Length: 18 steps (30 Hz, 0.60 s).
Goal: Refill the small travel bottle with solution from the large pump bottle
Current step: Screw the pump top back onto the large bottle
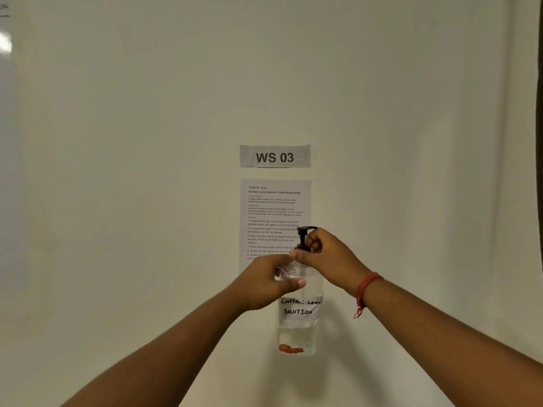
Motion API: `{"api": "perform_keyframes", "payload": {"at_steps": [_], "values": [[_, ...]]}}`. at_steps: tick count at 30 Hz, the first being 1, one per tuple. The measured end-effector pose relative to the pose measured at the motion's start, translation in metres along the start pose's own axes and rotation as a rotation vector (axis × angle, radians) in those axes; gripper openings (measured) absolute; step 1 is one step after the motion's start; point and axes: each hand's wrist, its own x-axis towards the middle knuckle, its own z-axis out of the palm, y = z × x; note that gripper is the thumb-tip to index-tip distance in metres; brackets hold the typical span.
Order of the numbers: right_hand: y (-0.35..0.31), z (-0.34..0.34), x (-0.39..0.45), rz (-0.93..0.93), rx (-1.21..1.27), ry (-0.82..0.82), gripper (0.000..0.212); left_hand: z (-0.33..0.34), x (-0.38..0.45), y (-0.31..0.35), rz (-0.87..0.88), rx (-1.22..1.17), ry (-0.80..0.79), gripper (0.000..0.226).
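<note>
I hold the pump bottle (pixel 298 312) up before the wall, left hand (pixel 264 284) gripping its shoulder, right hand (pixel 323 257) pinching the pump collar (pixel 302 248). The pump is on; no travel bottle shows. I judge the refill barely begun.

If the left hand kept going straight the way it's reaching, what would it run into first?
Nothing new: the left hand already grips the clear pump bottle at its shoulder. Past the bottle lies the right hand at the black pump, though depth is unclear.
</note>
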Motion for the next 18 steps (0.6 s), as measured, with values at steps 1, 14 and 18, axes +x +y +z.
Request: {"api": "perform_keyframes", "payload": {"at_steps": [1, 14, 18], "values": [[0.001, 0.002, -0.001, 0.005, 0.016, 0.013, 0.040, 0.001, 0.000, 0.000, 0.005, -0.001, 0.003, 0.035], [0.017, -0.014, -0.001, -0.045, 0.307, -0.163, 0.029, 0.001, 0.002, -0.001, 0.008, 0.026, -0.007, 0.039], [0.018, -0.013, -0.001, -0.037, 0.287, -0.096, 0.028, 0.002, 0.002, -0.002, -0.003, 0.024, -0.009, 0.033]]}}
